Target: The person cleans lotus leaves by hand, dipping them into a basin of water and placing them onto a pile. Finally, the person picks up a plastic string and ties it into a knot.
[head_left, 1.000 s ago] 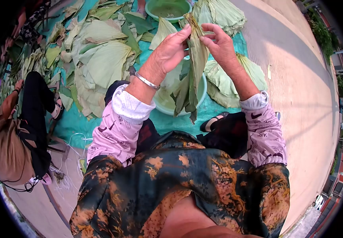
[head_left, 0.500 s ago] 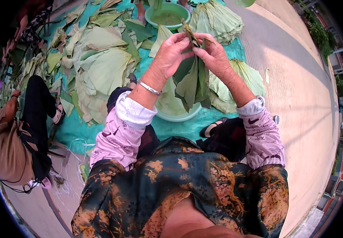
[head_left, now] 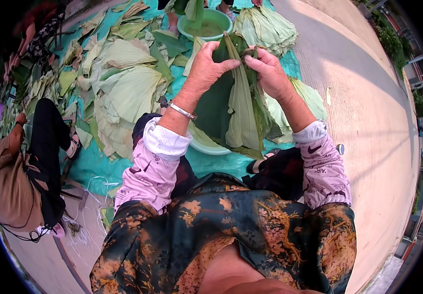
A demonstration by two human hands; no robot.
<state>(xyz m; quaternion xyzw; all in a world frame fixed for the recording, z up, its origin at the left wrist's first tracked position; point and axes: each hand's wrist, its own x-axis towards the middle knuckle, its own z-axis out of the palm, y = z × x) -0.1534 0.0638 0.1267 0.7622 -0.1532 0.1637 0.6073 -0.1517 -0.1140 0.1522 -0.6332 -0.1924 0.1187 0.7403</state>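
Note:
A large green leaf (head_left: 238, 105) hangs partly unfolded between my hands, over a light green basin (head_left: 204, 144) on the ground. My left hand (head_left: 211, 63) pinches its upper left edge between thumb and fingers. At its upper right, my right hand (head_left: 265, 66) grips a crumpled, brownish edge. The leaf covers most of the basin. Behind my right wrist lies a fanned stack of pale leaves (head_left: 307, 100).
Big piles of leaves (head_left: 128, 88) cover the teal sheet (head_left: 94, 169) at left. Another basin (head_left: 205, 29) and leaf stack (head_left: 265, 29) are at the top. A person in brown (head_left: 13, 186) sits at left; another person's legs show beyond the far basin.
The leaf has gone from a narrow folded bundle to a wider, opened shape. My hands have moved slightly apart. Beyond the far basin, the other person has come further into view with a leaf.

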